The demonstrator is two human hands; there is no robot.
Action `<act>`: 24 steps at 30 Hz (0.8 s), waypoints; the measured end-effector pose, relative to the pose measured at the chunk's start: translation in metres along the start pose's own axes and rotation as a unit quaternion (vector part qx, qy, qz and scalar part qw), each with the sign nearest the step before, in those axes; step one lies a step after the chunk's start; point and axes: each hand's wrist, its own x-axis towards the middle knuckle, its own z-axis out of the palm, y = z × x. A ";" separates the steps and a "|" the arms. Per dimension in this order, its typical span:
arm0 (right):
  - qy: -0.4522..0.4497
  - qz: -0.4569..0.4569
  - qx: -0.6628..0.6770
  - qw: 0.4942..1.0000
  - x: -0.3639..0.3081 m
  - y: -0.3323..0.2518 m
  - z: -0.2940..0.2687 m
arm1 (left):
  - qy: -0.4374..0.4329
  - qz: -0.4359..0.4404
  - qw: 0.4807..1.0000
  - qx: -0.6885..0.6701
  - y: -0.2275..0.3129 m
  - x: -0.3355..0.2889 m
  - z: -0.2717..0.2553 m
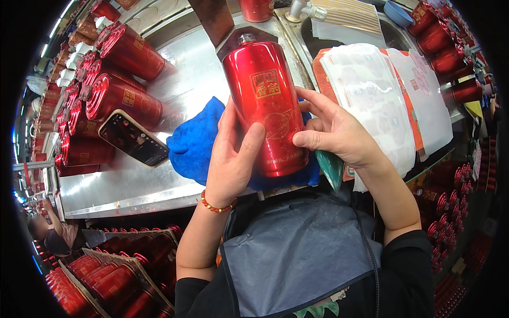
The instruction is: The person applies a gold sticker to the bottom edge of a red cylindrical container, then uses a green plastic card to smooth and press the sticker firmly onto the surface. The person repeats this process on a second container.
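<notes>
Bottles of glossy red finish [114, 95] lie stacked on their sides at the far left of the steel worktop [132, 185], their round bases facing outward. Just right of the stack, a smartphone [133, 139] lies flat on the metal with its dark screen up, one corner close to the nearest stacked bottle.

Next to the phone, a blue microfibre cloth [193, 143] is bunched on the worktop and passes beneath the held bottle, reappearing at its lower right.

Left hand [230, 156]: clasped on the red bottle [265, 106]. The palm lies against the bottle's lower left flank, the thumb crosses the front face, and the fingers run upward along the left side. A beaded bracelet of red and gold [216, 205] sits on that wrist.

The red bottle stands centred between both hands, cap end pointing away from the person, base toward the body and over the blue cloth. A square gold-and-red label sits on its upper half, above both grips; only the lower half is covered by the hands.

Right hand [334, 132]: clasped on the same bottle from the right. The fingertips press the lower right flank near a faint circular emblem, with the index finger extended above the others.

To the right of that hand, a stack of label sheets [371, 100], white with orange-red edges, lies fanned across the worktop. At the far right, further red bottles [450, 58] are racked on their sides.
</notes>
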 end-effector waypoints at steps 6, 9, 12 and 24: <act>0.000 0.004 0.003 1.000 -0.001 -0.003 0.001 | 0.000 0.001 1.000 0.003 -0.002 0.000 -0.001; -0.003 0.003 0.003 1.000 -0.001 -0.003 0.001 | -0.002 0.000 1.000 -0.004 -0.001 0.000 -0.001; -0.003 0.003 -0.002 1.000 -0.001 -0.003 0.001 | -0.003 -0.003 1.000 -0.009 0.002 -0.001 0.000; 0.026 -0.005 -0.047 0.999 0.016 -0.015 -0.023 | -0.005 0.016 0.990 0.139 -0.016 -0.011 -0.016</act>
